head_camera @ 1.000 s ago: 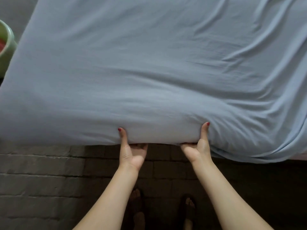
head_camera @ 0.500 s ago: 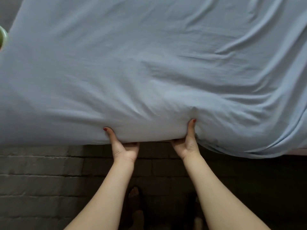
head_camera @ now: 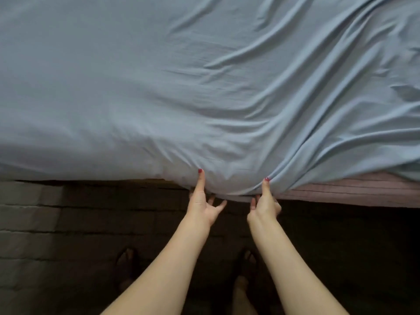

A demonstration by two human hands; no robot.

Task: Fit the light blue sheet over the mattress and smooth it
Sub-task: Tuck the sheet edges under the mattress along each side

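The light blue sheet (head_camera: 159, 92) covers the mattress top and hangs over its near edge, smooth on the left and heavily creased on the right. At the lower right the pinkish mattress side (head_camera: 363, 192) shows bare below the sheet's hem. My left hand (head_camera: 202, 203) has its thumb pressed up against the sheet's side while its fingers spread loosely just under the hem. My right hand (head_camera: 264, 205), close beside it, pinches the hem between thumb and fingers, and folds fan out from that thumb.
A dark brick-patterned floor (head_camera: 56, 223) runs along the near side of the bed. My feet in sandals (head_camera: 127, 264) stand close to the edge, below my forearms.
Both hands have shifted right along the bed's edge and come closer together. The left fingers came out from under the hem. The bare mattress side came into view; the green object at left is gone.
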